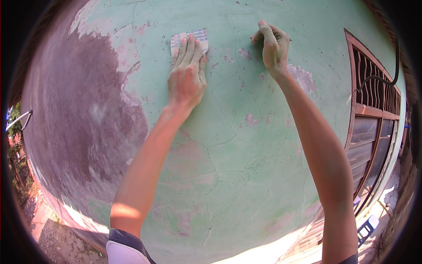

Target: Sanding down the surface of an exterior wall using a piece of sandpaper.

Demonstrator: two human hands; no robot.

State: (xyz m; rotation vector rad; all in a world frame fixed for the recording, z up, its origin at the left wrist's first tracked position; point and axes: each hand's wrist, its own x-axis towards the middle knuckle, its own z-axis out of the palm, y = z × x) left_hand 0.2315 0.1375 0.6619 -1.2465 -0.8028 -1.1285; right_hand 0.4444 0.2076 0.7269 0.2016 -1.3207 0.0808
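My left hand (187,83) presses a sheet of sandpaper (201,35) flat on the pale green wall (237,154). Its fingers lie straight and side by side over the sheet, whose light printed back shows above and beside them. To the right, my right hand (275,46) is raised close to the wall, thumb pointing up and fingers loosely bent, apart from the thumb. Nothing shows in it, though its palm side is partly hidden. Fine pale dust coats both hands. Around them the paint is cracked and chipped, with small pinkish bare spots.
A large dark greyish-purple bare patch (88,97) covers the wall's left side. On the right is a wooden-framed window (373,105) with bars and slats, and a black cable (382,79) hangs before it. A blue plastic object (367,229) stands low at the right.
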